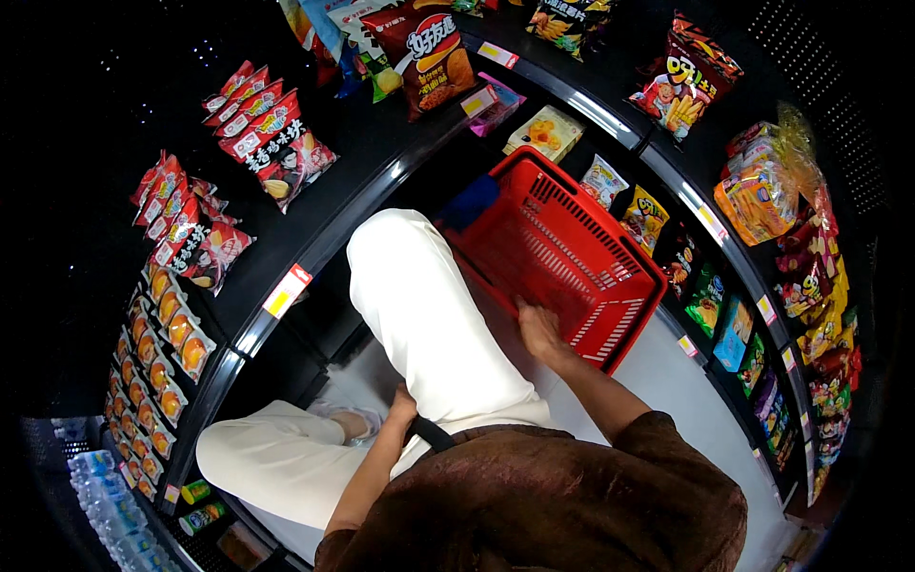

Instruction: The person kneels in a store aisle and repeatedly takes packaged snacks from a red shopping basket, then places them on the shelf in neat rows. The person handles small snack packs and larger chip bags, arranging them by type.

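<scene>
A red plastic shopping basket (548, 214) with slotted sides is tilted in front of my right knee, with its open top facing me. My right hand (541, 332) is at its near rim, fingers curled over the edge. Close to my left hip and thigh, my left hand (404, 404) is closed beside a black strap (431, 435); what lies inside its fingers is hidden. A dark blue piece (474, 202) shows at the basket's left end, too blurred to name.
A curved black shelf (362, 191) wraps around me. It carries red snack bags (276, 153), packed yellow-orange cups (176, 324) and bread packs (758, 195). More bags, such as a yellow one (645, 219), fill the lower shelf beyond the basket. Bottled water (105, 496) stands far left.
</scene>
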Demonstrator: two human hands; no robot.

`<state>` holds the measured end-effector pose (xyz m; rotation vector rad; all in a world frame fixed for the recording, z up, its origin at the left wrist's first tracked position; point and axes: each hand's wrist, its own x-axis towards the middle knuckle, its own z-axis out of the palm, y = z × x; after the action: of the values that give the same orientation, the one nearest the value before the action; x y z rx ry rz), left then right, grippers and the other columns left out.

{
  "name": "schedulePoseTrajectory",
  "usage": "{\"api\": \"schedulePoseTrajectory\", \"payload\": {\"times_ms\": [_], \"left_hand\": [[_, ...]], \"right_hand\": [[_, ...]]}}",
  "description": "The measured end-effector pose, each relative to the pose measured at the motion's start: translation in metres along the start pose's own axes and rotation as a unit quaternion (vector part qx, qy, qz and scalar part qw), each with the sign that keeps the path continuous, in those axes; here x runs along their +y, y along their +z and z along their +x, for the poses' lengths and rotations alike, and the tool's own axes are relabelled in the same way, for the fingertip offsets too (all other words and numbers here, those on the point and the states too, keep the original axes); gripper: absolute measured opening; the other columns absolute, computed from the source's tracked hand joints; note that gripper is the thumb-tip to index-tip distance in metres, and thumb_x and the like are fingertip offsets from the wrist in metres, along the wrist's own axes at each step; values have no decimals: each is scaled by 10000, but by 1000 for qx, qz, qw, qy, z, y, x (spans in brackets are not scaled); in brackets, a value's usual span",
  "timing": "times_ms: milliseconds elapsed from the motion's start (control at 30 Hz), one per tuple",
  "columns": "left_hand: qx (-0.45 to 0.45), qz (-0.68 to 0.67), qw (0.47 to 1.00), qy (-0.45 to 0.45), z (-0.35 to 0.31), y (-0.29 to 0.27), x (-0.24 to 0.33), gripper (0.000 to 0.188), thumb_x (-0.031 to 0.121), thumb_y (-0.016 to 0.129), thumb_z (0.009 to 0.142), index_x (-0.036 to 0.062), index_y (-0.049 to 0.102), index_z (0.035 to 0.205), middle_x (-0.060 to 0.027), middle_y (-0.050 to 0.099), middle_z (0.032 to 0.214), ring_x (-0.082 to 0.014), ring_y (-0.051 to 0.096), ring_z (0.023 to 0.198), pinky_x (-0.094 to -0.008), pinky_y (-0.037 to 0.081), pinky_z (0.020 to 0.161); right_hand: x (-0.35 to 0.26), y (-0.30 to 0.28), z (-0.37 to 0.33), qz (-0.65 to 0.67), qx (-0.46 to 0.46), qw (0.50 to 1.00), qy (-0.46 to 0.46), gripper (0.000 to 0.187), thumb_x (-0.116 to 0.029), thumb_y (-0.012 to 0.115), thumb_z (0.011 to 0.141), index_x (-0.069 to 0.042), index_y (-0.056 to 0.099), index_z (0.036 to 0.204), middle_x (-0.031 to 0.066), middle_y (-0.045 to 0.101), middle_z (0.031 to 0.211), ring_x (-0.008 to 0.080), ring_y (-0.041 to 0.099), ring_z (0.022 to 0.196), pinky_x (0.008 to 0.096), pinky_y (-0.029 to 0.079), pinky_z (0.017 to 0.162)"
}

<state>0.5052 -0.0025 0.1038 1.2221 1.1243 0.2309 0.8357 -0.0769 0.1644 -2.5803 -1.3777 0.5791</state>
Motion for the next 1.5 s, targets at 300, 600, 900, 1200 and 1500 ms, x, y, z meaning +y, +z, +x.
{"api": "schedulePoseTrajectory", "payload": {"times_ms": [300,600,900,1200,1500], "left_hand": [[46,96,994,37,24,0,-39,272,34,553,860,-117,655,1061,-313,676,1081,-402,665,1058,-419,533,873],[6,139,990,30,39,1,-57,287,68,557,867,-52,682,1096,-267,678,1108,-414,654,1067,-426,545,861],[-48,208,976,47,23,6,-7,341,185,577,905,21,670,1189,-249,647,1209,-392,621,1147,-422,508,935],[-92,146,985,-12,21,2,19,477,373,709,829,67,690,1195,-172,706,1162,-287,678,1079,-390,518,915],[-81,107,991,-2,56,17,-47,497,382,724,805,117,686,1225,-156,702,1171,-302,684,1061,-388,524,921]], "right_hand": [[1,-17,25,-19,-15,1000,19,499,-149,618,873,-37,546,1355,264,687,1013,417,678,937,507,533,839],[0,-22,41,-28,12,1000,-4,523,-142,651,842,-33,551,1344,236,695,1008,400,677,921,492,535,829],[12,-15,38,-36,48,998,-7,470,-186,674,834,-87,587,1286,264,682,1014,450,667,927,537,524,817],[-10,-33,31,-43,49,998,-17,478,-128,658,842,-4,590,1298,266,679,1053,419,668,946,491,533,829],[4,-21,41,-47,35,998,-6,431,-166,635,867,26,604,1251,296,666,1034,450,655,953,507,519,853]]}}
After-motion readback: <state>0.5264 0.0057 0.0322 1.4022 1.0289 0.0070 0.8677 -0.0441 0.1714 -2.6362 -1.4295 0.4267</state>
